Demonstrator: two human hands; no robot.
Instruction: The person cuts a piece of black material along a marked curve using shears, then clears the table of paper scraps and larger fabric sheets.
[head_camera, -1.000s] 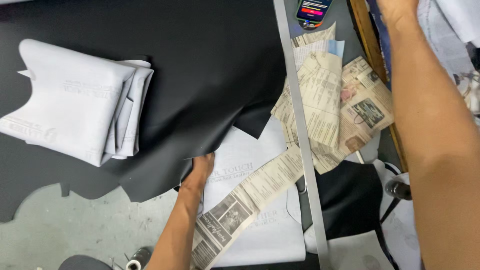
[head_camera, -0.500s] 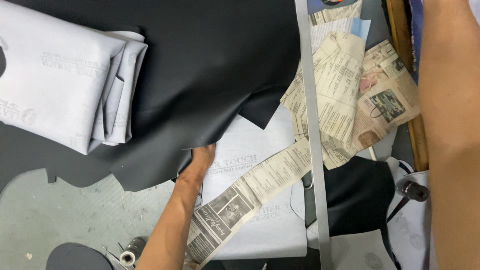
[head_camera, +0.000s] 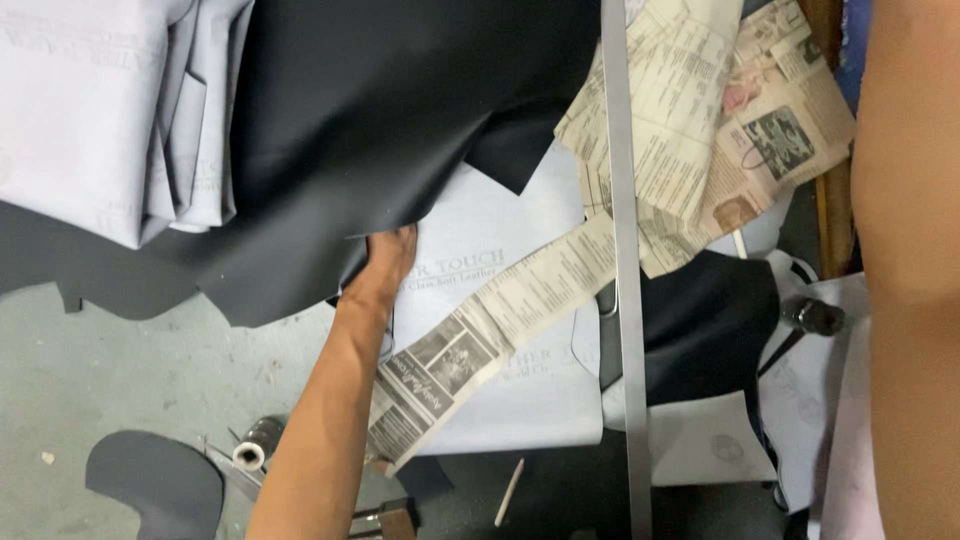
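The left hand (head_camera: 385, 262) is reaching up from the lower middle of the view and is gripping the lower edge of a large black leather sheet (head_camera: 390, 120), with the fingers tucked under the edge and out of sight, so how tightly they are closing cannot be told. The leather is lying across the upper middle of the view, draping over a grey work surface (head_camera: 90, 380) on the left and overlapping a pale grey backing sheet (head_camera: 500, 400) on which the hand is resting. A long strip of newspaper (head_camera: 480, 340) is lying diagonally across that pale sheet, just beside the forearm, and more cut newspaper pieces (head_camera: 720, 130) are piling up at the upper right. A straight metal ruler (head_camera: 625, 300) is running from top to bottom over the paper and the pale sheet. At the upper left a folded stack of pale grey material (head_camera: 90, 110) is sitting on the black leather. The right forearm (head_camera: 910, 250) is filling the right edge of the view, but the right hand itself is lying outside the picture. Near the bottom left a small spool (head_camera: 255, 445) is standing beside a dark oval leather offcut (head_camera: 150, 490).
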